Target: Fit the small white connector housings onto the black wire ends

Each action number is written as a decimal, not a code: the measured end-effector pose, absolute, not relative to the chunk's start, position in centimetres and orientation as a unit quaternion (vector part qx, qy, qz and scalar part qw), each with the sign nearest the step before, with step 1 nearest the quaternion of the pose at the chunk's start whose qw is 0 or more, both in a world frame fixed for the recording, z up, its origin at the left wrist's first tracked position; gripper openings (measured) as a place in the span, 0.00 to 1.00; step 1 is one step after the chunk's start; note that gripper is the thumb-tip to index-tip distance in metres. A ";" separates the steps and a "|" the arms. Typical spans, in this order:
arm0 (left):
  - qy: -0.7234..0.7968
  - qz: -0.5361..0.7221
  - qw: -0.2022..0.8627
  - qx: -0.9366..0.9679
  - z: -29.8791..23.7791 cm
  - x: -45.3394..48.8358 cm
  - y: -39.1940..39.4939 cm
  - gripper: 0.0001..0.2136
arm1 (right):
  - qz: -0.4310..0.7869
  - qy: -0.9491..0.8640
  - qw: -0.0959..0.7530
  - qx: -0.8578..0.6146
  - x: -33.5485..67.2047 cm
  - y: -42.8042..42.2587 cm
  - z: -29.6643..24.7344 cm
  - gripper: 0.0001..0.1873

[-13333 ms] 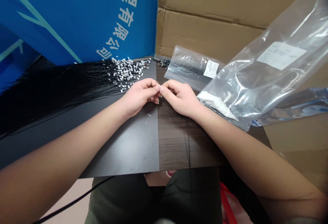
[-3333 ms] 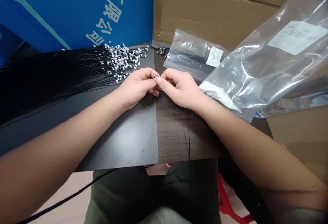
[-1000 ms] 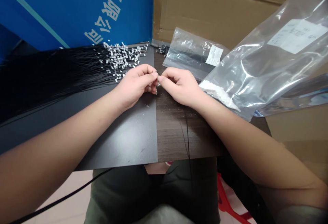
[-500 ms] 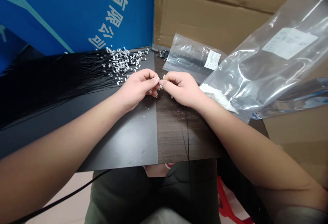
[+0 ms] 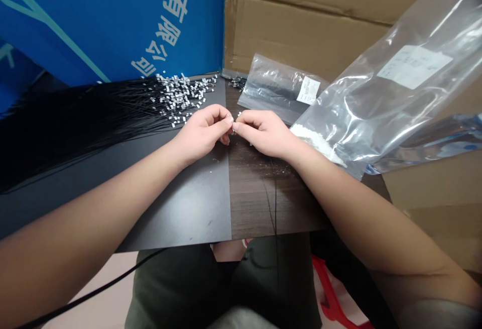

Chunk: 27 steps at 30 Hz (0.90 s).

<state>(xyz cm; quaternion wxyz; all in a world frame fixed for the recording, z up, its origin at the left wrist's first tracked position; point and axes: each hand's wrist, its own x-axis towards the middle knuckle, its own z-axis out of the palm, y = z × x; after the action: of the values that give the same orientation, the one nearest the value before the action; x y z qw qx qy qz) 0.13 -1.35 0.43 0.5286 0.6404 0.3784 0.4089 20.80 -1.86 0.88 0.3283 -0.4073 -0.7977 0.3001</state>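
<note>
My left hand [image 5: 201,133] and my right hand [image 5: 263,132] meet fingertip to fingertip over the middle of the dark table [image 5: 248,203]. Both are closed in a pinch on something tiny between them that I cannot make out. A thin black wire [image 5: 274,203] runs from under my right hand down over the table's front edge. To the left lies a big bundle of black wires [image 5: 75,118], their ends carrying several small white connectors [image 5: 181,98]. A tiny loose piece [image 5: 215,158] lies just below my left hand.
A black mat [image 5: 181,208] covers the table's left half. A small clear bag [image 5: 278,90] lies behind my hands. A large clear bag [image 5: 387,103] with white bits leans at the right. A blue board [image 5: 113,17] and cardboard boxes [image 5: 301,22] wall the back.
The view has shifted slightly. Both hands have stayed pinched together at the same spot, with only small finger movements.
</note>
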 end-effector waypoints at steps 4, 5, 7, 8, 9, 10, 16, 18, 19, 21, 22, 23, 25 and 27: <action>0.387 0.422 0.560 0.599 0.7 0.3 -1.6 0.10 | 0.300 -0.792 0.335 -0.412 20.8 -1.8 0.8 0.19; 0.389 0.425 0.568 0.588 0.7 0.4 -1.6 0.09 | 0.299 -0.790 0.337 -0.415 20.8 -1.8 0.8 0.18; 0.392 0.430 0.577 0.572 0.8 0.4 -1.7 0.08 | 0.297 -0.788 0.338 -0.420 20.8 -1.8 0.8 0.18; 0.392 0.432 0.579 0.570 0.8 0.4 -1.7 0.08 | 0.296 -0.789 0.336 -0.421 20.7 -1.8 0.8 0.17; 0.390 0.433 0.580 0.569 0.8 0.4 -1.6 0.08 | 0.295 -0.790 0.334 -0.422 20.7 -1.8 0.8 0.17; 0.388 0.433 0.580 0.570 0.7 0.4 -1.6 0.08 | 0.294 -0.791 0.332 -0.422 20.7 -1.9 0.8 0.17; 0.397 0.435 0.586 0.556 0.8 0.5 -1.6 0.09 | 0.285 -0.791 0.336 -0.424 20.6 -1.9 0.7 0.17; 0.400 0.439 0.585 0.553 0.8 0.6 -1.6 0.09 | 0.282 -0.788 0.343 -0.427 20.6 -1.9 0.7 0.17; 0.401 0.438 0.585 0.552 0.8 0.6 -1.6 0.09 | 0.280 -0.785 0.348 -0.428 20.6 -1.8 0.6 0.17; 0.403 0.435 0.586 0.552 0.8 0.6 -1.6 0.08 | 0.277 -0.775 0.365 -0.435 20.6 -1.7 0.5 0.16; 0.404 0.431 0.588 0.553 0.7 0.6 -1.6 0.08 | 0.276 -0.767 0.376 -0.441 20.7 -1.6 0.5 0.16; 0.405 0.428 0.589 0.553 0.7 0.6 -1.6 0.08 | 0.275 -0.757 0.386 -0.449 20.7 -1.5 0.5 0.16; 0.406 0.426 0.590 0.552 0.6 0.6 -1.6 0.08 | 0.275 -0.742 0.403 -0.461 20.8 -1.3 0.4 0.17; 0.409 0.431 0.591 0.546 0.7 0.6 -1.5 0.07 | 0.275 -0.739 0.406 -0.462 20.8 -1.2 0.4 0.17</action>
<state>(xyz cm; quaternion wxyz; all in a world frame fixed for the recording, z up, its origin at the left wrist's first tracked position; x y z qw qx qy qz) 0.63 -1.55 0.67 0.5911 0.5457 0.4087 0.4309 20.80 -1.20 0.41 0.4060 -0.4618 -0.7391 0.2749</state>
